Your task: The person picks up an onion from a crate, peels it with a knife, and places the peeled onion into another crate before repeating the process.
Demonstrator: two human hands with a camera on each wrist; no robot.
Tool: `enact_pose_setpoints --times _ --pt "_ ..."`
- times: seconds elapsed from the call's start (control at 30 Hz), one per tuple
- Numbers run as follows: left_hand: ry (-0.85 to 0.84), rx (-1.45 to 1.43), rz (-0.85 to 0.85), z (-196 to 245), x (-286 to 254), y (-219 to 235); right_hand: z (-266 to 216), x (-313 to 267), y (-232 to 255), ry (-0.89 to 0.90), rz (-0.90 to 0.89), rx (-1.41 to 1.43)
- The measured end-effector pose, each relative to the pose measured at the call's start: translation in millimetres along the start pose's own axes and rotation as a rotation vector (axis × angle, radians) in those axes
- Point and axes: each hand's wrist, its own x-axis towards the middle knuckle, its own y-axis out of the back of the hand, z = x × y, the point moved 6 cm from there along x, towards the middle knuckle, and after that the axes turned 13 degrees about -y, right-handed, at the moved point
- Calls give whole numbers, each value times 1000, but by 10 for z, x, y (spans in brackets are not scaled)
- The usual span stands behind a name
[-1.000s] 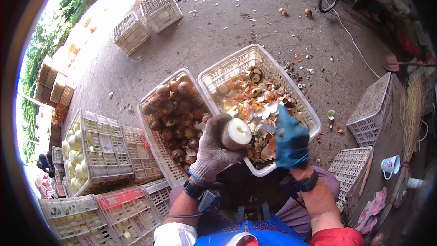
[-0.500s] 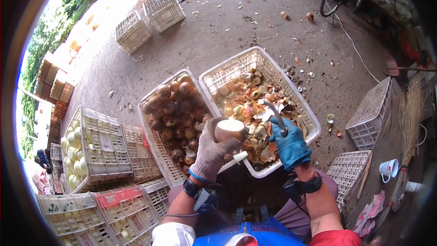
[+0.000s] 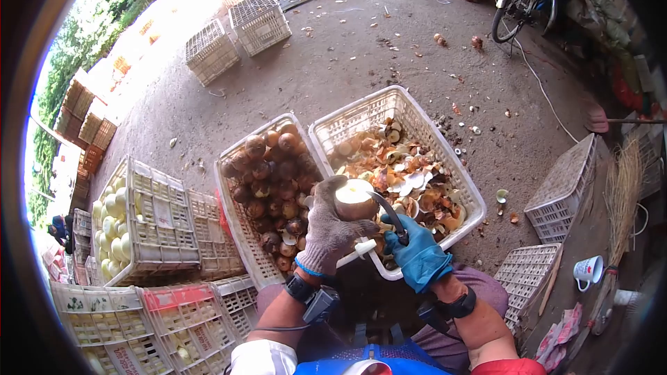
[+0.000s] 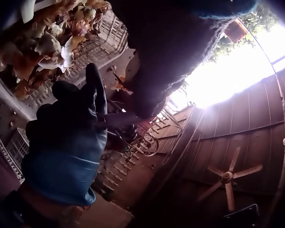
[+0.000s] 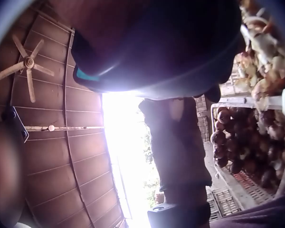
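Note:
My left hand (image 3: 325, 229), in a grey knit glove, grips a large onion (image 3: 353, 203) whose cut top shows white. In a blue rubber glove, my right hand (image 3: 417, 253) holds a curved knife (image 3: 391, 214) by its dark handle, the blade arching right at the onion's cut edge. The left wrist view shows the blue-gloved hand (image 4: 61, 137) from beside the dim grey glove. Below the hands stands a crate (image 3: 464, 180) of onion skins and trimmings (image 3: 410, 173). Left of it, another crate (image 3: 229, 219) holds unpeeled brown onions (image 3: 267, 173).
At the left, a crate (image 3: 167, 226) holds peeled pale onions (image 3: 114, 229), with more crates (image 3: 180, 319) in front of it. A white mug (image 3: 588, 273) and a straw broom (image 3: 622, 201) lie on the right. Farther back are two crates (image 3: 258, 24) and a bicycle (image 3: 521, 7).
My right hand has come leftward and down from over the skins, bringing the curved knife to the onion. The left hand keeps its grip, and the onion's cut face has tilted. The head view has shifted slightly.

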Motion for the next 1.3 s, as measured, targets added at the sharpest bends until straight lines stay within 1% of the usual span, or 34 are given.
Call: enact_pose_setpoints --times 0.07,0.1,0.17,0.2,0.23,0.27,0.3,0.4,0.5,0.53,0.67,0.73,0.77,0.83,0.87,0.97,1.03,1.07,1.17,1.23,1.27,1.3 --pt "-34 100 10 82 8 -5 38 38 -5 20 20 -28" --pt "34 1 43 101 11 -15 42 51 -3 32 29 -43" --pt "164 -191 119 143 29 -7 34 27 32 4 31 -241" --pt "186 -308 134 113 39 27 45 23 51 -3 29 -338" --pt "123 -442 184 -31 67 65 180 34 38 22 22 -382" --pt "96 -535 184 -140 49 102 313 65 46 -26 39 -401" --pt "72 -632 180 -138 57 120 315 77 56 -79 59 -422" --pt "143 -750 138 -128 10 47 -75 46 144 258 307 -374" --pt "177 -783 46 -120 -2 -32 -290 46 122 311 352 -437" --pt "162 -816 25 -181 0 -61 -324 57 100 337 352 -433" --pt "169 -744 26 -206 15 -68 -346 89 62 388 354 -466" --pt "185 -702 37 -256 8 -62 -314 125 43 446 373 -465" --pt "193 -732 59 -265 -2 -72 -308 131 42 476 385 -465" --pt "206 -791 103 -270 -10 -106 -304 137 55 390 381 -488" --pt "208 -729 108 -259 -6 -104 -298 142 58 348 380 -499" --pt "215 -565 128 -206 3 -85 -235 184 53 371 480 -501" --pt "222 -486 149 -197 0 -78 -20 340 23 266 389 -307" --pt "217 -491 159 -195 7 -83 72 400 20 214 343 -213" --pt "218 -495 186 -195 11 -72 120 421 -21 240 261 -120" --pt "232 -487 188 -172 25 -41 138 447 -26 210 261 -96" --pt "239 -561 167 -179 28 -56 141 464 -16 195 263 -84" --pt "246 -636 144 -188 25 -70 158 482 -13 105 188 20"
